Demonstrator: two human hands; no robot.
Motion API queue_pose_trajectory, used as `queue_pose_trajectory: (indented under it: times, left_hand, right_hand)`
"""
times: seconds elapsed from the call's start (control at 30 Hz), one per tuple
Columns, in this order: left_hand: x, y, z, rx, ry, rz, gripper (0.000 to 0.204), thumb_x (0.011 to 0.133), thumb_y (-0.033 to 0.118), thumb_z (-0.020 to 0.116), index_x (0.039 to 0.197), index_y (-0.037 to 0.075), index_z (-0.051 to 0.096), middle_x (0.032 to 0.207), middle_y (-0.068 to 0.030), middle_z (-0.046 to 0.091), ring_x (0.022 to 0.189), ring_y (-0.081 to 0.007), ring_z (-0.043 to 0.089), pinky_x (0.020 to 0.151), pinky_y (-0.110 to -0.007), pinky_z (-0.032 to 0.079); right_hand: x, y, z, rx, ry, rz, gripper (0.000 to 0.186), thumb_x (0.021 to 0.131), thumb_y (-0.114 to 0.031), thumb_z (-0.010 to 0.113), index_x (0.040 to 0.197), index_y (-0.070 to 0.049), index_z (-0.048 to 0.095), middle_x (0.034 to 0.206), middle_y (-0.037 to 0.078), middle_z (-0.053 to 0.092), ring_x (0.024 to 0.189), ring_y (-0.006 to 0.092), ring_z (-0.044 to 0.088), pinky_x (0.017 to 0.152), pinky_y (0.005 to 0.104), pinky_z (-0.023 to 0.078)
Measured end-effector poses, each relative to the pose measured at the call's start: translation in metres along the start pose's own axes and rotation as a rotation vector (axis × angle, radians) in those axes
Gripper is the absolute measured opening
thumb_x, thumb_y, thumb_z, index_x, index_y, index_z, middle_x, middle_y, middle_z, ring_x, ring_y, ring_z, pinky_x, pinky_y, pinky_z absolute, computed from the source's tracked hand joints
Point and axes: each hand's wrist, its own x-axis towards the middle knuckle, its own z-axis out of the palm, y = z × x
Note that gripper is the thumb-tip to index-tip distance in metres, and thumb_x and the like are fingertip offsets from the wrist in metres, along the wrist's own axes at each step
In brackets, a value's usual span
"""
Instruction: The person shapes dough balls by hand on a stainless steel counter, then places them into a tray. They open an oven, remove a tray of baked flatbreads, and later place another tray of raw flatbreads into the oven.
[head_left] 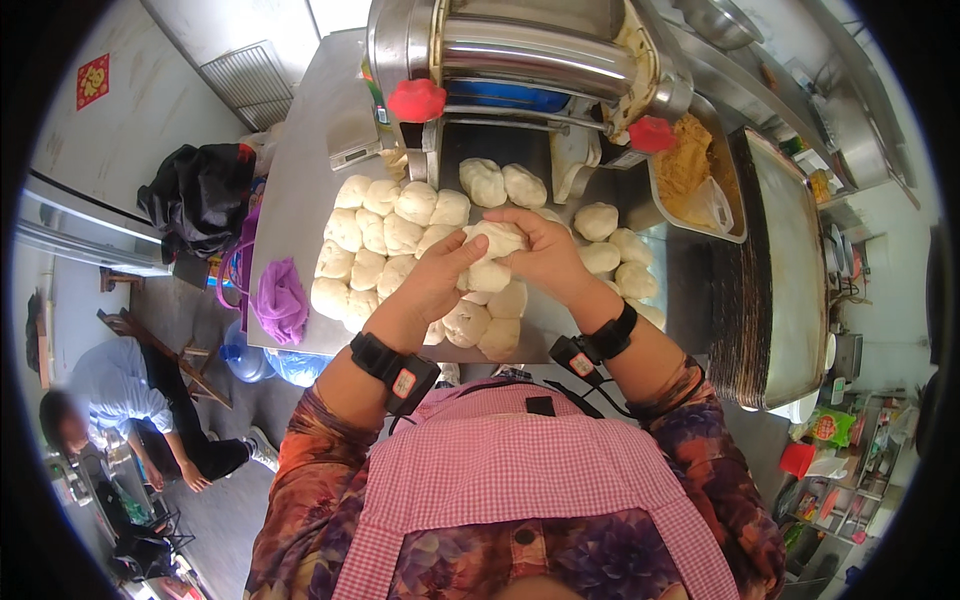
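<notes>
Both hands are on a piece of pale dough (492, 240) held over the steel table (292, 190). My left hand (445, 270) grips it from the left with the thumb pressed on it. My right hand (540, 255) curls round it from the right. Rounded dough balls sit in a dense batch (365, 230) to the left and below, with more (630, 280) at the right and two lumps (482, 180) just beyond my hands.
A steel roller machine (530, 60) with red knobs stands behind. To the right are a tray of yellowish crumbly filling (685, 160) and stacked baking trays (775, 270). A purple cloth (282, 300) lies at the table's left. A seated person (130, 390) is at lower left.
</notes>
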Motion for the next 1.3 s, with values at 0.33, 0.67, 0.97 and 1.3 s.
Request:
queue_pose_trajectory:
  times: [0.33,0.67,0.97,1.3]
  left_hand:
    - [0.013,0.001,0.0,1.206,-0.156,0.547,0.035,0.085,0.002,0.053,0.12,0.002,0.048,0.112,-0.011,0.057,0.102,-0.0194,0.059,0.083,-0.031,0.052]
    - [0.013,0.0,0.0,0.478,0.067,0.101,0.044,0.087,0.006,0.056,0.129,0.003,0.043,0.109,-0.0099,0.059,0.094,-0.0176,0.061,0.079,-0.028,0.052]
    - [0.013,0.005,-0.023,0.053,-0.126,0.034,0.063,0.081,0.006,0.051,0.14,0.006,0.03,0.132,-0.0166,0.042,0.117,-0.027,0.047,0.093,-0.044,0.044]
    - [-0.004,0.021,-0.046,-0.007,-0.032,0.135,0.055,0.081,0.01,0.051,0.133,-0.001,0.037,0.131,-0.0176,0.045,0.121,-0.0308,0.044,0.103,-0.042,0.036]
  right_hand:
    - [-0.02,-0.012,0.014,-0.805,0.054,-0.286,0.047,0.078,0.0,0.057,0.124,-0.004,0.053,0.131,0.01,0.049,0.117,0.0181,0.049,0.095,0.0284,0.042]
    - [-0.021,-0.002,0.01,0.207,0.009,0.036,0.049,0.083,-0.004,0.061,0.13,-0.003,0.048,0.12,0.007,0.057,0.109,0.0149,0.053,0.093,0.0274,0.043]
    - [0.002,0.03,-0.013,-0.316,0.152,-0.088,0.05,0.073,-0.003,0.063,0.122,-0.011,0.058,0.12,0.011,0.058,0.113,0.0201,0.053,0.094,0.0286,0.042]
    - [-0.008,0.047,-0.036,-0.787,0.038,0.108,0.048,0.07,-0.016,0.065,0.117,-0.007,0.058,0.106,0.018,0.061,0.096,0.0312,0.059,0.084,0.0364,0.047]
